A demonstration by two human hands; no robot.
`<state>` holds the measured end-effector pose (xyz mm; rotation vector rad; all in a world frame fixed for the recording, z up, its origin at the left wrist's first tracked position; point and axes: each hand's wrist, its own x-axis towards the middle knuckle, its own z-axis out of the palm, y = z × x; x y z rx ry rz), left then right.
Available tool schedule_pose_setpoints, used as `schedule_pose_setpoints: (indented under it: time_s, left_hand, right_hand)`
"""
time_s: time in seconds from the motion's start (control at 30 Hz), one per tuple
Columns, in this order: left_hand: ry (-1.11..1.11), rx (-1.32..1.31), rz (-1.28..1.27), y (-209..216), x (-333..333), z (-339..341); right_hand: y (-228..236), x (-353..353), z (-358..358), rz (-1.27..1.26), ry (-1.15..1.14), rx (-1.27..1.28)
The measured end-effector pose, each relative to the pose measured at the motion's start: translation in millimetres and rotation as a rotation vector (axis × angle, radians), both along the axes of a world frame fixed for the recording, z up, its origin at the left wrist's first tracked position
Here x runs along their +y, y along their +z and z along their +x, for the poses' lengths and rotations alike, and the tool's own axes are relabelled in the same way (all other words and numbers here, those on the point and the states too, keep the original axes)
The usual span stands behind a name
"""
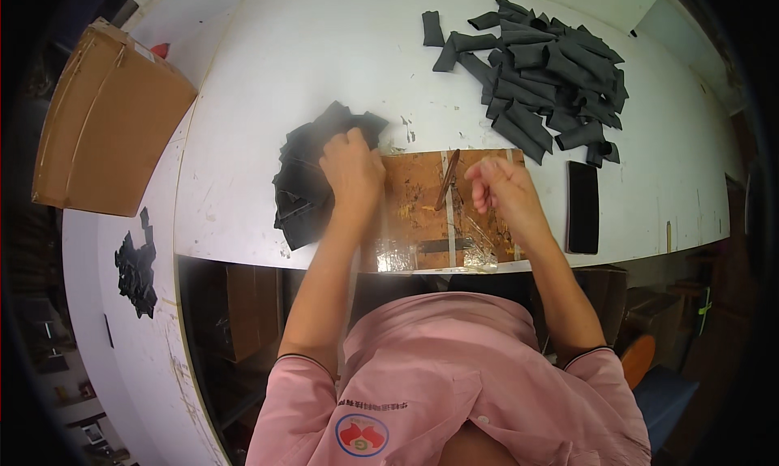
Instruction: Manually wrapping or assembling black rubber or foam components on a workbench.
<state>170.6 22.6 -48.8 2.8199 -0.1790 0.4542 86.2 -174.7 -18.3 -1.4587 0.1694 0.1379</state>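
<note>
My left hand (354, 167) rests on a fanned heap of flat black fabric pieces (302, 202) at the left of the work board. Its fingers bend down into the heap, and their tips are blurred and hidden, so their grip does not show. Above the right half of the brown board (406, 192), my right hand (501, 188) has its fingers loosely bent and a little apart, with nothing visible in them. A slim dark brown stick-like tool (447, 180) lies slantwise on the board, just left of that hand. Clear tape covers parts of the worn board.
Many dark grey fabric tubes (552, 76) are piled at the far right. A black phone (583, 208) lies right of the board. At the left stand a cardboard box (114, 121) and a small heap of black scraps (136, 271). The white table's (243, 259) front edge runs before me.
</note>
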Motion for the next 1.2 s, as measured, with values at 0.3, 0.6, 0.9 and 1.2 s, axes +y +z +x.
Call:
schedule_pose_setpoints:
  time_s: [0.3, 0.6, 0.9, 1.2]
  left_hand:
    - [-0.038, -0.097, -0.545, 16, 31, 5]
    - [-0.477, 0.745, -1.481, 76, 24, -76]
    - [-0.178, 0.258, -1.279, 62, -12, -113]
    - [-0.226, 0.581, -1.396, 87, -9, -125]
  right_hand:
    - [7, 6, -37, -0.113, 0.03, -0.047]
    - [19, 48, -49, 0.274, 0.048, -0.237]
    - [32, 51, -54, -0.389, -0.11, -0.427]
    - [20, 37, -54, -0.957, -0.239, -0.84]
